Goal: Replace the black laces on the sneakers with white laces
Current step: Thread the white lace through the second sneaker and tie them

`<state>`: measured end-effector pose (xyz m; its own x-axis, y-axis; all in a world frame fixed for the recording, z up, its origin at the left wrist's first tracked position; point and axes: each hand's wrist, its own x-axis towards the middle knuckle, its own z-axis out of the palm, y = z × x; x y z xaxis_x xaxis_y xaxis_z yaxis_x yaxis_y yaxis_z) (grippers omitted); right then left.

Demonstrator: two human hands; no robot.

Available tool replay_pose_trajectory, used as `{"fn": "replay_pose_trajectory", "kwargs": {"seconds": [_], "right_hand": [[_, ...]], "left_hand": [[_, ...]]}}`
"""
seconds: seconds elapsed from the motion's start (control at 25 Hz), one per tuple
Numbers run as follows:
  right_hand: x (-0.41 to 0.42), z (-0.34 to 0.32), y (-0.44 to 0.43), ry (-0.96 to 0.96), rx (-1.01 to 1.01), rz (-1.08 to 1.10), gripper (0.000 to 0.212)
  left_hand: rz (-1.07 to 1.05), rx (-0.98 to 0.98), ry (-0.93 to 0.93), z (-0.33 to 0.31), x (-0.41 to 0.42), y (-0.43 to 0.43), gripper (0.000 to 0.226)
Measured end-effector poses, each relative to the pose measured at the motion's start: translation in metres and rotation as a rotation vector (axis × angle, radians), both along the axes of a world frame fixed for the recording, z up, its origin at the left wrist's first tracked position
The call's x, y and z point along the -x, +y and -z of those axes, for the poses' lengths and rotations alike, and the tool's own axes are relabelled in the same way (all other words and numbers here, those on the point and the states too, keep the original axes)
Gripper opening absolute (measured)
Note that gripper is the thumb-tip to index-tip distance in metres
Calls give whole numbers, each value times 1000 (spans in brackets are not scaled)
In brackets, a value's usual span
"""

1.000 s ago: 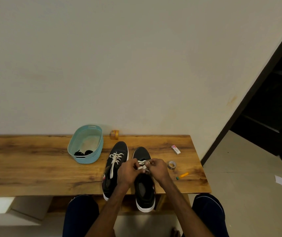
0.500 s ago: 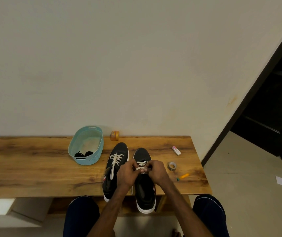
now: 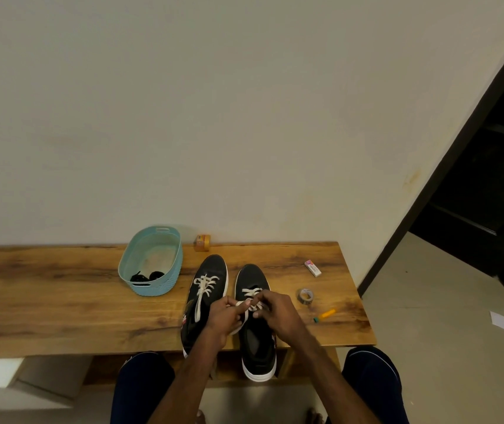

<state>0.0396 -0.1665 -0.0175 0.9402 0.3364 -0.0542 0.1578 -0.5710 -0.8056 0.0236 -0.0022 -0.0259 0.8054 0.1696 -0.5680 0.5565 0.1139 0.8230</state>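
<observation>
Together both hands (image 3: 226, 316) (image 3: 278, 313) pinch the white lace (image 3: 252, 296).

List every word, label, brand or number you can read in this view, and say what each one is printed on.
No text can be read.
Small white box: pink patch and dark print, too small to read.
Orange tape roll by the wall: a label, blurred.
Left sneaker: a red and white mark on its side, unreadable.
Tape roll, marker, blue basket: no text visible.
</observation>
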Motion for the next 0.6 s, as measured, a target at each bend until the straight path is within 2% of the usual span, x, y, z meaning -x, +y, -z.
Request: {"fn": "replay_pose_trajectory", "kwargs": {"seconds": [0.12,0.32,0.44,0.6], "right_hand": [[3,3,8,-72,13,58,9],[7,19,-9,-118,116,237,15],[16,28,-36,-140,226,279,12],[26,32,-50,-153,377,248,11]], "left_hand": [[-24,61,76,0,2,0,35],[-200,193,167,-2,-9,6,16],[-273,68,158,3,-9,1,14],[-358,-94,102,13,-9,-10,25]]}}
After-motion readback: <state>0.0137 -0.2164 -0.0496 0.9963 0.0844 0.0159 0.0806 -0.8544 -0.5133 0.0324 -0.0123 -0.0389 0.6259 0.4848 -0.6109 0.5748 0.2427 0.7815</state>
